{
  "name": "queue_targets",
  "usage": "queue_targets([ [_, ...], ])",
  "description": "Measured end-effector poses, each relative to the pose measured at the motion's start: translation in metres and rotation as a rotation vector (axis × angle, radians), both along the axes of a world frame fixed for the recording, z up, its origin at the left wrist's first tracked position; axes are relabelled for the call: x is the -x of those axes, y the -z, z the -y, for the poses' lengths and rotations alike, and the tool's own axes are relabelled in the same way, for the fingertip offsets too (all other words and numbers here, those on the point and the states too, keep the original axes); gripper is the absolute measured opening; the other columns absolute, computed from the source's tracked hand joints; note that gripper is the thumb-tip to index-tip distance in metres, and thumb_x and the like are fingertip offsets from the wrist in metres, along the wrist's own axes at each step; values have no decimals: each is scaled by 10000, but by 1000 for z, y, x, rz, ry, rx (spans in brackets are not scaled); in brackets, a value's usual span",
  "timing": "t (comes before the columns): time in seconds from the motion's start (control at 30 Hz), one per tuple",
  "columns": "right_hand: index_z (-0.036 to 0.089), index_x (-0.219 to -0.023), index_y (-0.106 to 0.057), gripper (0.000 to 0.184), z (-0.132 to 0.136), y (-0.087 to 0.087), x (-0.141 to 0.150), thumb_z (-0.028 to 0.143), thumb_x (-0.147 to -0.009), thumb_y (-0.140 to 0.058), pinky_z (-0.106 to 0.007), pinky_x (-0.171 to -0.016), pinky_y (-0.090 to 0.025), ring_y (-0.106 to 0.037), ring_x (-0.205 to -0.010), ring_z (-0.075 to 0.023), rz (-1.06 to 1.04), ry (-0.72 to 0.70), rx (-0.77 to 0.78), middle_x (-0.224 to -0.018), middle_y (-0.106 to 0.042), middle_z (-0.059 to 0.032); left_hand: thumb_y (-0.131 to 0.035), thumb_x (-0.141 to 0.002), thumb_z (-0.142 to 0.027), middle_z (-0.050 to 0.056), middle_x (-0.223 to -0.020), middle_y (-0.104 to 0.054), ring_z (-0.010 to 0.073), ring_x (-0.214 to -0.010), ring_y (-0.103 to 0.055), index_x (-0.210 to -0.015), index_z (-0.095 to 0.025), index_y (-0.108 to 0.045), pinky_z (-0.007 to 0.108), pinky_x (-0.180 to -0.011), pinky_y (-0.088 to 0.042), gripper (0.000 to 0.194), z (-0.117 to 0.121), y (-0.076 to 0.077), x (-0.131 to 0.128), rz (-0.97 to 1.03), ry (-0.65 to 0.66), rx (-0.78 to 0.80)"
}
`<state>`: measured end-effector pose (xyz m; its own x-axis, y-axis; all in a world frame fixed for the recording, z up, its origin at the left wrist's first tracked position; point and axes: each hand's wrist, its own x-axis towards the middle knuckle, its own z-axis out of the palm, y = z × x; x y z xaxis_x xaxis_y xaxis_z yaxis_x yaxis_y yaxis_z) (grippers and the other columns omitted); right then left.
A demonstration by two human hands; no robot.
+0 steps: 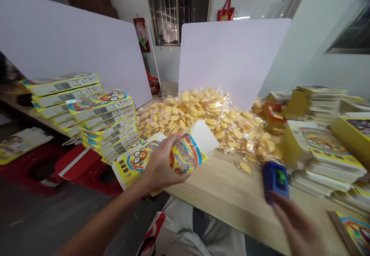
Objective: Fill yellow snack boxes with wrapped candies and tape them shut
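a printed yellow snack bag (185, 154) is gripped in the left hand (162, 163), its fingers clenched round the bag's middle, above the edge of a wooden table (231, 198). the right hand (297, 225) is blurred just below a blue handheld device (274, 181); whether its fingers are grasping that device cannot be told. a heap of yellow snack pieces in clear plastic (202, 121) is piled behind the bag, and stacks of flat printed bags (106, 121) are laid on either side.

A pale wooden table (219, 202) holds stacks of yellow printed bags (108, 121) and a heap of golden chips (202, 121)
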<state>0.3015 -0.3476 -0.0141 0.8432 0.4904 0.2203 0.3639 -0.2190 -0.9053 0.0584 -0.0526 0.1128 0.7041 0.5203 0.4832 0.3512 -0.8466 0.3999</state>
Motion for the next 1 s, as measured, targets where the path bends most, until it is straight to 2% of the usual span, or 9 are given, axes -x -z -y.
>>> queue_targets([
  [0.13, 236, -1148, -636, 547, -95, -14, 71, 523, -695, -749, -456, -856, -549, -651, -1035, -317, -481, -505, -392, -1152, -679, -132, -803, -529, -345, 160, -1351, -499, 321, -1227, -498, -1425, -157, -274, 427, -1029, -431, 1058, 41, 41, -39, 124, 145, 186],
  [0.23, 207, -1010, -695, 406, -121, -14, 81, 442, -692, -783, -447, -874, -538, -674, -968, -297, -575, -550, -412, -1047, -722, -106, -838, -494, -348, 157, -1290, -546, 329, -1176, -535, -1391, -156, -346, 434, -987, -463, 1041, 51, 75, -50, 219, 143, 394],
  [0.4, 174, -885, -717, 322, -99, 18, 69, 430, -697, -775, -432, -748, -569, -689, -807, -283, -548, -340, -276, -904, -746, -91, -597, -838, -361, 85, -1054, -691, 233, -922, -664, -1170, -175, -587, 338, -799, -546, 381, 54, 114, -47, 242, 332, 985],
  [0.47, 203, -1050, -675, 433, -87, 34, 70, 406, -685, -790, -392, -712, -575, -680, -788, -248, -483, -285, -256, -959, -724, -79, -588, -854, -339, 92, -1138, -667, 228, -979, -650, -1278, -189, -521, 334, -843, -534, 456, 58, 127, -42, 299, 354, 1097],
  [0.53, 296, -1321, -491, 707, -75, 46, 76, 371, -688, -796, -346, -660, -576, -667, -747, -193, -465, -275, -256, -1099, -662, -59, -620, -839, -318, 104, -1246, -610, 232, -1058, -620, -1412, -217, -372, 346, -891, -517, 632, 64, 139, -34, 299, 393, 1198],
  [0.63, 364, -1435, -305, 859, -56, 57, 85, 343, -720, -780, -326, -680, -569, -655, -757, -163, -493, -393, -190, -1182, -592, -48, -635, -835, -308, 107, -1249, -598, 229, -1067, -612, -1455, -241, -290, 357, -888, -514, 713, 72, 154, -19, 209, 487, 1359],
  [0.73, 294, -1343, -464, 641, -40, 62, 87, 344, -766, -739, -353, -779, -549, -646, -884, -209, -491, -528, -102, -1102, -632, -60, -669, -807, -299, 91, -1138, -639, 216, -1013, -620, -1351, -214, -443, 333, -849, -511, 595, 75, 163, -8, 147, 483, 1383],
  [0.87, 257, -1067, -684, 235, -34, 61, 83, 350, -860, -625, -389, -913, -479, -577, -1066, -250, -264, -487, -57, -1135, -620, -86, -632, -815, -293, 64, -951, -641, 182, -879, -608, -952, -157, -663, 281, -747, -487, 195, 71, 168, -13, 132, 382, 1150],
  [1.0, 278, -953, -712, 131, -43, 56, 80, 318, -844, -652, -326, -841, -483, -580, -984, -206, -260, -436, -129, -1025, -619, -53, -577, -823, -234, 36, -776, -582, 150, -790, -567, -632, -145, -609, 261, -732, -453, 213, 65, 174, -26, 144, 362, 961],
])
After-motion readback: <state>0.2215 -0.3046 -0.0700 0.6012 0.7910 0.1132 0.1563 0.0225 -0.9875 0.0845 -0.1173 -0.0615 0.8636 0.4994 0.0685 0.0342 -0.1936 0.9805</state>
